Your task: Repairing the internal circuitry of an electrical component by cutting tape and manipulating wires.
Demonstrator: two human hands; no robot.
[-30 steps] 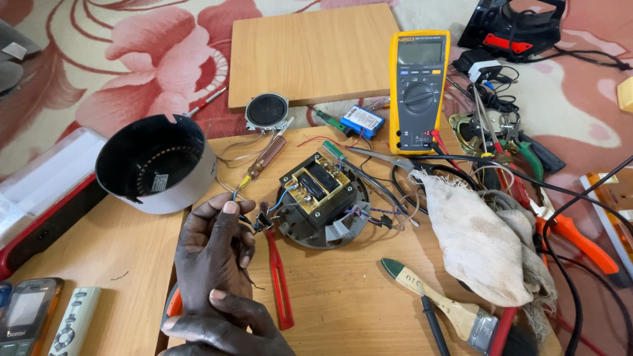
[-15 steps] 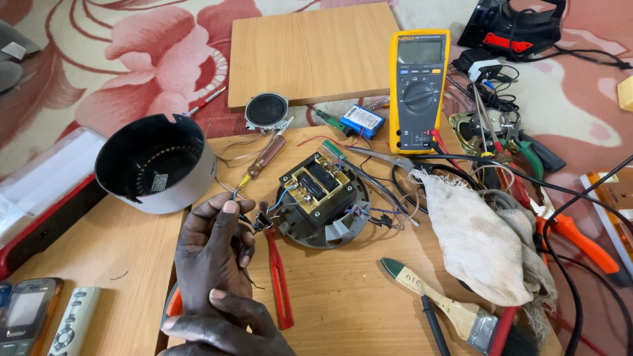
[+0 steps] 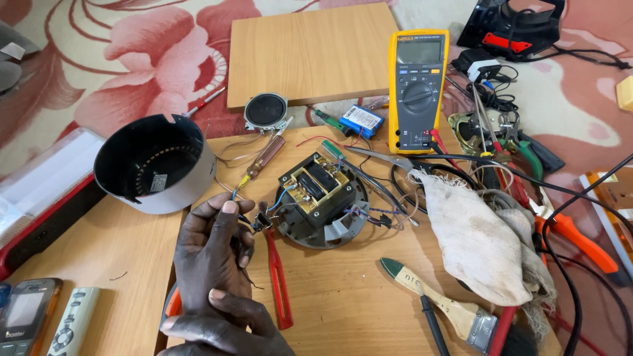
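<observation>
Left hand (image 3: 212, 260) flat-backed, fingertips pinching small black wire leads (image 3: 258, 221) at edge of round base. Right hand (image 3: 221, 326) lying across left wrist, fingers loosely together, grip not discernible. Transformer (image 3: 315, 188) mounted on round base (image 3: 330, 231), just right of fingertips. Red-handled pliers (image 3: 278, 283) beside left hand, on wooden board (image 3: 343, 296). Yellow multimeter (image 3: 417, 89) beyond.

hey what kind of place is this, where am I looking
Probably an informal home electronics repair spot: wooden boards laid over a floral carpet, with a yellow multimeter, an opened device showing its transformer, and pliers, wires and a paintbrush scattered about.
</observation>
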